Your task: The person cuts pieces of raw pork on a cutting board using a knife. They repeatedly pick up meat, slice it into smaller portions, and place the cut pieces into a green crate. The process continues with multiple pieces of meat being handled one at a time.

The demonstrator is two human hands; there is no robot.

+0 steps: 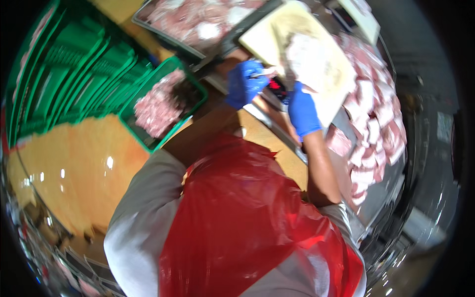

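Several nested green crates (74,84) at far left, then a smaller green crate (133,131) of pink meat trimmings (156,106), with a metal-edged tub (167,39) of pale meat beyond. Next, left hand (245,83), blue-gloved, fingers curled round a pale strip (268,73), too blurred to name more closely. Between both hands, a red-lit display (275,85), right in the working gap. Then right hand (303,113), also blue-gloved, fingers together at the near side of the cutting board (264,37), by a pale meat slab (309,57); cannot tell whether gripping it. Perhaps midway through trimming that slab; calls for steadying it and keeping the strip clear of the display. At right, heaped pork pieces (376,109) on the metal bench (382,183), crowding the board's edge.
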